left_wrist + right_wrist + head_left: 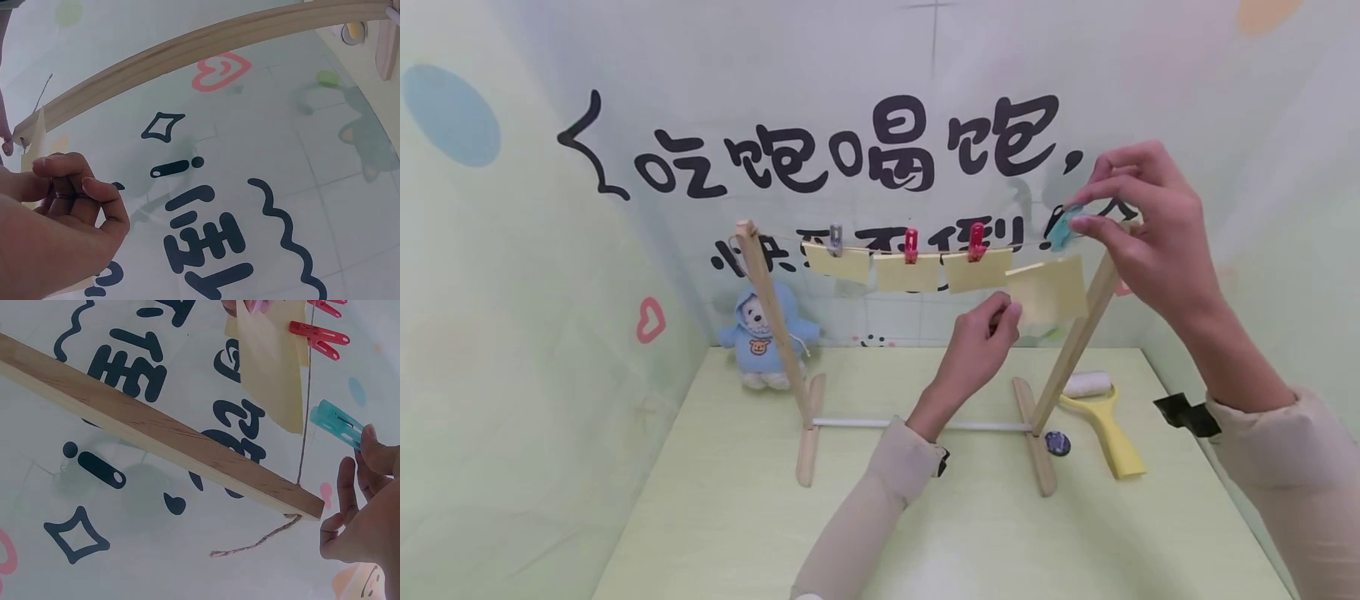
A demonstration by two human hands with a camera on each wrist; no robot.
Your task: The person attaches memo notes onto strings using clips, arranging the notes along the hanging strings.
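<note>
My left hand (973, 346) pinches a pale yellow paper note (1051, 287) by its lower left corner, holding it just below the string at the line's right end. Between thumb and fingers, my right hand (1161, 221) grips a teal clothespin (1062, 230) above that note. In the right wrist view the tip of the teal clothespin (334, 419) is close to the string (305, 444) and the note's edge (275, 375). Further left, several yellow notes hang in a row, among them one (907, 273) under a red clothespin (911, 246). Another red clothespin (976, 242) and a grey one (836, 240) hold the others.
The string runs between two wooden posts (775, 325) joined low down by a white rod (917, 425). Behind the left post sits a blue-hooded plush toy (760, 346). A yellow-handled lint roller (1108, 425) and a dark blue round object (1057, 442) lie near the right foot.
</note>
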